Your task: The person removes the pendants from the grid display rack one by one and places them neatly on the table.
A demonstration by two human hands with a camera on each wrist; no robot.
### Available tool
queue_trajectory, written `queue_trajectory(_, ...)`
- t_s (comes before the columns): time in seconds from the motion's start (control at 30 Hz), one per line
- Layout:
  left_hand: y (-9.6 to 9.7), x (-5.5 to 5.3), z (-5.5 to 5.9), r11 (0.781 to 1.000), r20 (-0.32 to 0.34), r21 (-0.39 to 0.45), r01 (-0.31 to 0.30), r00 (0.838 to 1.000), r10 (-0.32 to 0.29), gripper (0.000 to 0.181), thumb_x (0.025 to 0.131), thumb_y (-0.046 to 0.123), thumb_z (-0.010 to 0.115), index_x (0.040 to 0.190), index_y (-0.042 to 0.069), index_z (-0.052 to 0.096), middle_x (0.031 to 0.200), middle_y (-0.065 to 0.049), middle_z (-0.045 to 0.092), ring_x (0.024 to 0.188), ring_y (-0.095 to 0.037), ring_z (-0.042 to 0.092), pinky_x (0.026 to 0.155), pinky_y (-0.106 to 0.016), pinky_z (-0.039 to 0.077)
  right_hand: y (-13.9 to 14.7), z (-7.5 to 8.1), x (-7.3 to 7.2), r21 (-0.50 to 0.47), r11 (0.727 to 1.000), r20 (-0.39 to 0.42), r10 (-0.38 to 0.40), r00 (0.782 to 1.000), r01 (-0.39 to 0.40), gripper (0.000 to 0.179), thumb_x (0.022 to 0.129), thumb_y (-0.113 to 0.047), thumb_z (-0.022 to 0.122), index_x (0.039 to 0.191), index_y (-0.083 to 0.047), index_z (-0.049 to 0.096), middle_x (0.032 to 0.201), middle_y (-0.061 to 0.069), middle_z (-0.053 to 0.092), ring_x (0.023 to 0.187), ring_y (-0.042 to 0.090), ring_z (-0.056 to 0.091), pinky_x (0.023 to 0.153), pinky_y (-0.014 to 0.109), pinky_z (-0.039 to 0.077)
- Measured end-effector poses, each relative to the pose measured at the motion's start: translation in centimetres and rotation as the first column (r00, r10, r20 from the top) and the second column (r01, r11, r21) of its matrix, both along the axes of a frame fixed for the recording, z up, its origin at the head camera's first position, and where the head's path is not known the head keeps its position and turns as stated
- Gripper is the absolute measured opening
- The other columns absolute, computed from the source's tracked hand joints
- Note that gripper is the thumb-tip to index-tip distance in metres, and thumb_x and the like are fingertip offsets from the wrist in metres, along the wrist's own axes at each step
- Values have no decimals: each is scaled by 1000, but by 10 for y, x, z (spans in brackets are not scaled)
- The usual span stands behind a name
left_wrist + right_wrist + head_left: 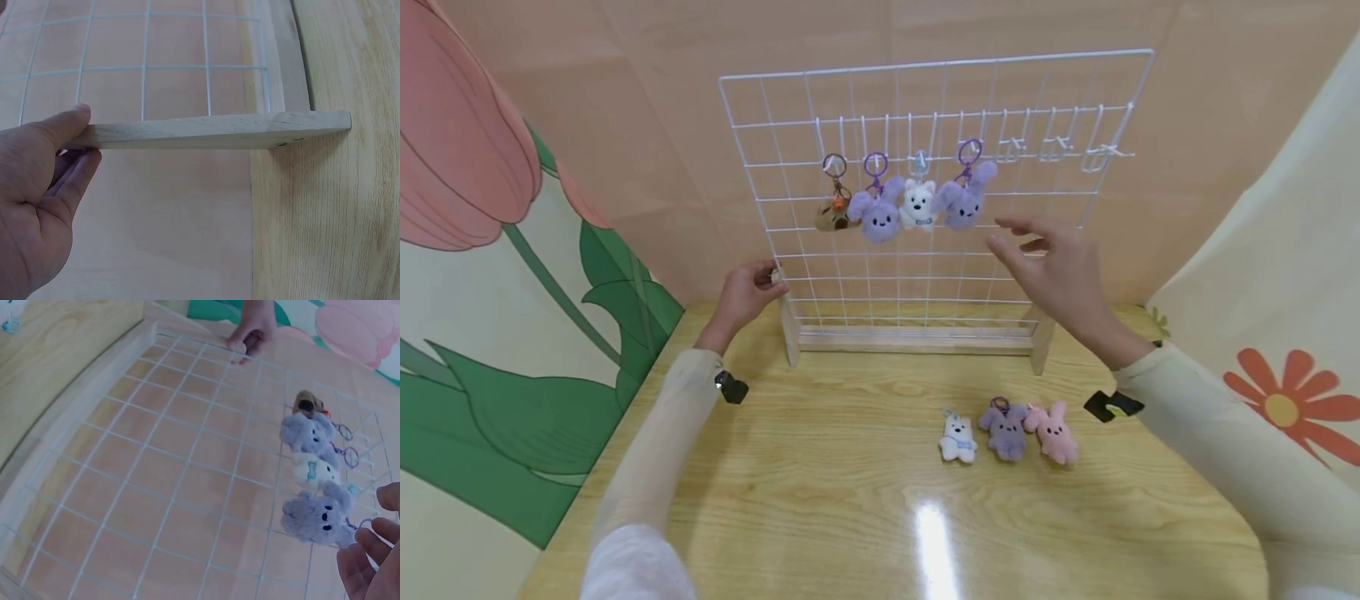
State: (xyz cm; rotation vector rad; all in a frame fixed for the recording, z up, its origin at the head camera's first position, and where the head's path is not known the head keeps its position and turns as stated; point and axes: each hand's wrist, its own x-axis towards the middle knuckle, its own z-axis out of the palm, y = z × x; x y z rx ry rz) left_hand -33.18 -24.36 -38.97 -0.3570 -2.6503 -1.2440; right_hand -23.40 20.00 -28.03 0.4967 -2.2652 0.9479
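A white wire grid rack (865, 267) on a wooden stand carries several plush keychains on hooks. From the left hang a brown plush (833, 215), a purple bunny (880, 218), a white plush (918, 205) and a second purple bunny (962, 204). My left hand (747, 293) pinches the top of the stand's left wooden upright (187, 130) between thumb and fingers. Just right of the second purple bunny, my right hand (1060, 267) is in the air, fingers loosely bent and holding nothing. In the right wrist view its fingers (375, 544) appear close to that bunny's ring.
On the wooden table (820, 483) lie a white plush keychain (958, 440), a purple bunny keychain (1006, 433) and a pink bunny keychain (1055, 435). Bare hooks (1054, 148) hang at the grid's upper right. A peach cloth stands behind the rack.
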Motion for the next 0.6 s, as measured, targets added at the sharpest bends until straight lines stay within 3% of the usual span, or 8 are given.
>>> queue_trajectory(0.13,0,0,0,1000,-4,5,-4,1000,4,46,95,7,73,135,-10,59,129,-28,65,113,-39,68,95,-42,60,-5,12,-8,-36,999,-33,-17,999,16,33,95,-29,75,120,-8,76,117,12,75,98,31,73,80,18,59)
queue_trajectory(0.23,0,0,0,1000,1,15,-7,1000,7,46,95,7,74,135,-9,59,128,-27,66,113,-38,68,95,-41,60,-10,19,-14,-61,998,-80,-24,997,19,32,94,-28,76,119,-8,76,117,10,75,100,29,72,81,21,60)
queue_trajectory(0.37,1,1,1,1000,7,10,-7,1000,7,46,95,7,73,136,-8,59,128,-27,66,113,-38,68,95,-42,60,-16,26,-22,-89,996,-148,-15,989,2,31,93,-25,78,117,-7,77,116,8,76,104,28,70,82,12,54)
queue_trajectory(0.43,1,2,1,1000,11,10,-6,1000,6,46,95,8,73,136,-7,59,128,-26,66,112,-37,68,95,-43,60,-18,29,-26,-103,995,-149,-18,989,3,31,93,-25,78,117,-6,76,117,8,76,105,27,69,84,11,52)
queue_trajectory(0.6,1,1,0,1000,20,14,-4,1000,3,46,96,9,73,136,-7,59,128,-26,66,113,-36,68,95,-42,60,-23,33,-36,-127,991,-121,-50,991,34,33,94,-29,77,118,-6,76,120,7,74,111,24,68,88,28,58)
